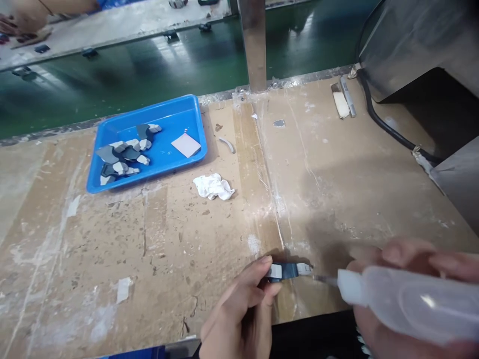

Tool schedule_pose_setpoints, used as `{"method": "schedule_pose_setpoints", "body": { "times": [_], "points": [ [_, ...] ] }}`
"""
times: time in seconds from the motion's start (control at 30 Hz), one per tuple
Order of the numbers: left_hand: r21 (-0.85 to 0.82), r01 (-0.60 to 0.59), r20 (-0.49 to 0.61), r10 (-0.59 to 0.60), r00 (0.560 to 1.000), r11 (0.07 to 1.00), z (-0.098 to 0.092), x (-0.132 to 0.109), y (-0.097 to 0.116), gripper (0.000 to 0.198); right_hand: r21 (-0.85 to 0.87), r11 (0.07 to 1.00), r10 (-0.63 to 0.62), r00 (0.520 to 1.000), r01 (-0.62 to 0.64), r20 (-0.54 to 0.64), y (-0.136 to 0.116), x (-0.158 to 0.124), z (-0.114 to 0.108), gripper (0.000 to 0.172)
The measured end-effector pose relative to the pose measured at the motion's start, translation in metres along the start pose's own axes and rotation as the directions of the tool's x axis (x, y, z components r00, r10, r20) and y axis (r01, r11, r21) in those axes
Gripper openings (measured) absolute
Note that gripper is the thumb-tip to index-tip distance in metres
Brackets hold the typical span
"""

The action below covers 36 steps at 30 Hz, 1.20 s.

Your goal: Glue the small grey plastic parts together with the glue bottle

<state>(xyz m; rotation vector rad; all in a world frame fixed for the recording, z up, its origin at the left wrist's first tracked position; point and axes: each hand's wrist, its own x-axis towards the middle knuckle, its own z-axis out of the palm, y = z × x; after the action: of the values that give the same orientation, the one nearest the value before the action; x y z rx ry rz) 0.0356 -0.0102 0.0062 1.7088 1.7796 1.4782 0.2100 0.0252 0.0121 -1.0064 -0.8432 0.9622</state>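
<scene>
My left hand (243,311) pinches a small dark piece with white ends (289,270) near the front edge of the cardboard-covered bench (157,234). My right hand (419,279) grips a clear squeeze bottle (411,301); its thin metal needle tip (325,280) points at the right end of the piece, almost touching it. A blue tray (179,117) at the back left holds several similar dark and white pieces (125,154) and a pale pink square pad (186,145).
A crumpled white cloth (214,187) lies in front of the tray. A metal post (254,45) rises at the bench's back edge. A grey machine (419,45) with a black cable (385,124) stands at the right. Another person's hand (20,17) is at the top left.
</scene>
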Motion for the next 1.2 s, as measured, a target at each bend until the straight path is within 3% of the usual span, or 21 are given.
{"method": "schedule_pose_setpoints", "body": {
  "times": [0.1,0.2,0.37,0.47,0.53,0.63,0.7,0.8,0.87,0.9,0.97,1.0,1.03,1.07,1.1,1.13,1.17,1.2],
  "points": [
    [-0.02,0.035,0.043,-0.035,0.998,0.999,-0.002,0.0,-0.002,0.031,0.089,0.989,0.123,0.99,-0.116,-0.074,-0.008,0.01,0.003,0.035],
    [-0.077,0.08,0.136,-0.069,0.988,0.994,-0.004,0.0,-0.004,0.032,0.051,0.975,0.218,0.974,-0.214,-0.069,-0.008,0.016,-0.015,0.039],
    [-0.071,0.055,0.14,-0.044,0.989,0.996,-0.006,0.002,-0.006,0.032,-0.267,0.963,0.013,0.996,-0.036,-0.086,-0.003,0.03,-0.039,0.032],
    [-0.056,0.051,0.102,-0.046,0.994,0.997,-0.009,0.0,-0.009,0.028,-0.442,0.895,-0.088,0.996,0.065,-0.03,0.002,0.041,-0.039,0.06],
    [-0.153,0.079,0.099,-0.064,0.993,0.985,-0.012,-0.003,-0.01,0.026,-0.558,0.826,-0.081,0.997,0.075,0.015,0.007,0.046,-0.038,0.074],
    [-0.357,0.142,0.104,-0.112,0.988,0.923,-0.02,-0.005,-0.006,0.022,-0.727,0.683,-0.054,0.997,0.079,0.058,0.015,0.05,-0.038,0.07],
    [-0.464,0.128,0.115,-0.083,0.99,0.876,-0.027,-0.005,-0.002,0.021,-0.746,0.657,-0.047,0.993,0.11,0.105,0.019,0.053,-0.04,0.07],
    [-0.594,0.061,0.169,0.05,0.984,0.802,-0.037,-0.001,0.004,0.021,-0.685,0.714,-0.025,0.983,0.145,0.181,0.016,0.052,-0.045,0.086],
    [-0.66,0.045,0.216,0.131,0.968,0.75,-0.041,0.003,0.006,0.021,-0.693,0.702,-0.088,0.986,0.163,0.142,0.008,0.041,-0.05,0.097],
    [-0.691,0.043,0.24,0.172,0.955,0.722,-0.043,0.005,0.007,0.022,-0.708,0.686,-0.144,0.985,0.167,0.093,0.002,0.03,-0.052,0.097],
    [-0.743,0.066,0.297,0.24,0.924,0.666,-0.044,0.009,0.01,0.021,-0.69,0.711,-0.248,0.967,0.138,-0.061,-0.008,0.001,-0.054,0.071],
    [-0.755,0.105,0.343,0.253,0.905,0.647,-0.043,0.01,0.012,0.02,-0.624,0.776,-0.195,0.977,0.097,-0.091,-0.012,-0.016,-0.053,0.057],
    [-0.755,0.158,0.397,0.252,0.882,0.636,-0.042,0.011,0.014,0.017,-0.497,0.868,-0.008,1.0,-0.004,-0.022,-0.014,-0.034,-0.049,0.051],
    [-0.743,0.218,0.459,0.245,0.854,0.633,-0.04,0.012,0.016,0.015,-0.301,0.938,0.235,0.954,-0.173,0.185,-0.015,-0.05,-0.044,0.055],
    [-0.722,0.283,0.523,0.23,0.821,0.631,-0.037,0.012,0.018,0.014,-0.135,0.9,0.429,0.789,-0.414,0.439,-0.014,-0.064,-0.037,0.069],
    [-0.695,0.36,0.59,0.208,0.78,0.622,-0.034,0.011,0.019,0.014,-0.096,0.733,0.578,0.542,-0.674,0.611,-0.013,-0.075,-0.03,0.079],
    [-0.665,0.441,0.653,0.183,0.735,0.602,-0.031,0.01,0.019,0.014,-0.092,0.529,0.624,0.313,-0.843,0.716,-0.011,-0.082,-0.022,0.086],
    [-0.638,0.517,0.705,0.163,0.69,0.571,-0.027,0.008,0.018,0.015,-0.098,0.356,0.614,0.154,-0.929,0.774,-0.009,-0.087,-0.016,0.092]
  ]
}}
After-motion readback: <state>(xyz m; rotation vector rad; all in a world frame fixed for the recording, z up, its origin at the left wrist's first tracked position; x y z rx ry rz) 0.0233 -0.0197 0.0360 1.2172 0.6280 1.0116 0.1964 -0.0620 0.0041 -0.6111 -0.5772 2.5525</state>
